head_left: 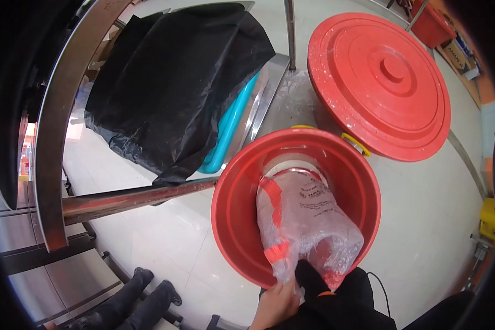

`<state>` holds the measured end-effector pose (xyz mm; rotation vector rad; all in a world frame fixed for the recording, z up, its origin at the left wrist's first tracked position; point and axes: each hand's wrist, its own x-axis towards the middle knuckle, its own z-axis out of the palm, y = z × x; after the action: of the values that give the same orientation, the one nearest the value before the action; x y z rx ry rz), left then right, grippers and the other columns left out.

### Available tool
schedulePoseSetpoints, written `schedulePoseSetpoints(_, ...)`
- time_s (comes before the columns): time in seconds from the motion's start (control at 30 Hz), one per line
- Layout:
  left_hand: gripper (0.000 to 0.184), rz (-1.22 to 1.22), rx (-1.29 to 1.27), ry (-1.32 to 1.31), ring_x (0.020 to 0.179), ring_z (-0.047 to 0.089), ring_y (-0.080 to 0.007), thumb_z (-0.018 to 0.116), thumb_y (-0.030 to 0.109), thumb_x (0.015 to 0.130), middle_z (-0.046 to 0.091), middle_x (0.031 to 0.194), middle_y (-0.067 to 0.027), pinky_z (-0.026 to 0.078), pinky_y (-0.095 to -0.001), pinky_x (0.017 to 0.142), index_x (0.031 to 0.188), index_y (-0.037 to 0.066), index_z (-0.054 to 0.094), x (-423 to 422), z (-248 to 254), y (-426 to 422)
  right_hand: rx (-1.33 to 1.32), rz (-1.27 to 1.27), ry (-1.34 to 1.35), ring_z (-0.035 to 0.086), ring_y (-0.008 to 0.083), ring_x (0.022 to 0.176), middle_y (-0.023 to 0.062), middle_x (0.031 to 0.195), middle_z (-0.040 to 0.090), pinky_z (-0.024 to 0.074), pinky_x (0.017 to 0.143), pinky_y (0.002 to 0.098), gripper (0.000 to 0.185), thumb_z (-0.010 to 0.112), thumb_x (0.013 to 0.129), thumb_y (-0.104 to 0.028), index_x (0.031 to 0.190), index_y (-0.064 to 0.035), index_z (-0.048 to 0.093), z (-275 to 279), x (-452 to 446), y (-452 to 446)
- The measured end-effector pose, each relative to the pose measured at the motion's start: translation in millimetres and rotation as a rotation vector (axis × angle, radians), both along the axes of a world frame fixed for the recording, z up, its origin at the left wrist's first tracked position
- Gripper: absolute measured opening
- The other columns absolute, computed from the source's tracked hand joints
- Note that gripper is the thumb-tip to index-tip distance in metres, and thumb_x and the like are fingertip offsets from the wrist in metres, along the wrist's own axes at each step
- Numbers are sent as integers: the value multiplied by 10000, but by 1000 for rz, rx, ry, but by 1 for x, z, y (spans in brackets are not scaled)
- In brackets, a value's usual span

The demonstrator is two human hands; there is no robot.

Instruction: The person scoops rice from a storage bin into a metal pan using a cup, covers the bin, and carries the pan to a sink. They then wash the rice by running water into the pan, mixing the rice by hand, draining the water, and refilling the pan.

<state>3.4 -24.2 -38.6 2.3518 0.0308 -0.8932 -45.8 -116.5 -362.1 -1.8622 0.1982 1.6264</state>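
My left hand point(278, 303) is at the near rim of an open red bucket point(226, 220), its fingers closed on the gathered edge of a clear plastic bag point(313, 206). The bag lies inside the bucket, with dark printing and a red-orange stripe down its left side. Its mouth gapes towards me, and some reddish material shows at the near right. Dark cloth reaches up to the bag's opening beside my left hand; whether it is a sleeve is unclear. My right hand cannot be seen.
A large red lid point(368, 110) rests on another container behind the bucket. Black plastic sheeting point(165, 82) covers a turquoise-edged tray point(234, 126) at the left, near a metal frame point(60, 121). Another person's legs point(132, 300) show at the lower left.
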Motion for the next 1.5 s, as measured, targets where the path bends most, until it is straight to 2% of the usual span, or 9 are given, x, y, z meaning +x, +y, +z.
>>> schedulePoseSetpoints(0.27, 614, 15, 57, -140, 737, 552, -390, 528, 65, 645, 486, 1024, -239, 471, -454, 630, 1235, 29, 362, 18, 30, 10, 236, -416, 160, 370, 298, 1179, 134, 1298, 352, 307, 968, 420, 709, 632, 665, -193, 1304, -131, 330, 57, 7, -53)
schedulePoseSetpoints(0.63, 649, -126, 100, -135, 821, 563, -402, 536, 88, 630, 261, 1311, -287, 479, -441, 721, 1258, 110, 372, 24, 47, 17, 934, -950, 418, 376, 281, 1180, 119, 1313, 342, 308, 972, 414, 705, 614, 675, -163, 1312, -123, 314, 101, -8, -117)
schedulePoseSetpoints(0.73, 596, -119, 44, -100, 888, 547, -400, 561, 121, 651, 255, 1322, -278, 467, -434, 770, 1230, 131, 422, 18, 57, 20, 824, -1109, 450, 419, 228, 1132, 93, 1286, 363, 368, 930, 362, 831, 529, 627, -24, 1370, -149, 179, 261, 23, -136)
schedulePoseSetpoints(0.77, 570, -110, 22, -88, 919, 539, -398, 571, 134, 660, 258, 1325, -271, 461, -431, 789, 1216, 136, 445, 15, 66, 22, 981, -1056, 311, 406, 252, 1154, 105, 1317, 332, 363, 940, 392, 839, 523, 649, -60, 1383, -149, 127, 259, 14, -139)
schedulePoseSetpoints(0.87, 482, -202, 103, -406, 1017, 486, -386, 588, 173, 688, 276, 1327, -248, 440, -425, 829, 1163, 136, 511, 2, 104, 31, 1040, -1063, 223, 307, 261, 1238, 112, 1349, 291, 275, 1007, 414, 810, 557, 658, -134, 1366, -112, 163, 327, 13, -156)
schedulePoseSetpoints(1.03, 405, -38, 106, -439, 1067, 451, -374, 568, 192, 720, 319, 1309, -231, 439, -419, 832, 1123, 149, 551, -30, 165, 62, 863, -1140, 134, 374, 277, 1191, 129, 1289, 388, 303, 988, 422, 800, 558, 594, -166, 1323, -47, 248, 483, 30, -168)
schedulePoseSetpoints(1.27, 456, -2, 202, 124, 1085, 462, -360, 504, 326, 763, 440, 1226, -186, 403, -436, 892, 1199, 196, 485, -136, 96, 127, 987, -1054, -279, 417, 309, 1146, 157, 1284, 382, 299, 978, 482, 734, 544, 658, -234, 1303, -15, 271, 751, 102, -129)
schedulePoseSetpoints(1.4, 452, 43, 118, 380, 1083, 491, -305, 521, 342, 737, 513, 1172, -153, 409, -414, 884, 1154, 168, 528, -190, 31, 166, 1028, -855, -509, 390, 359, 1164, 164, 1305, 336, 446, 848, 517, 728, 461, 737, -448, 1324, -78, 242, 879, 146, -77)
schedulePoseSetpoints(1.5, 424, 187, 130, 504, 1069, 501, -312, 521, 342, 741, 527, 1149, -159, 411, -402, 878, 1098, 117, 561, -212, 19, 188, 965, -808, -564, 486, 336, 1050, 232, 1204, 385, 504, 804, 391, 812, 450, 729, -534, 1308, -9, 232, 931, 190, -40)
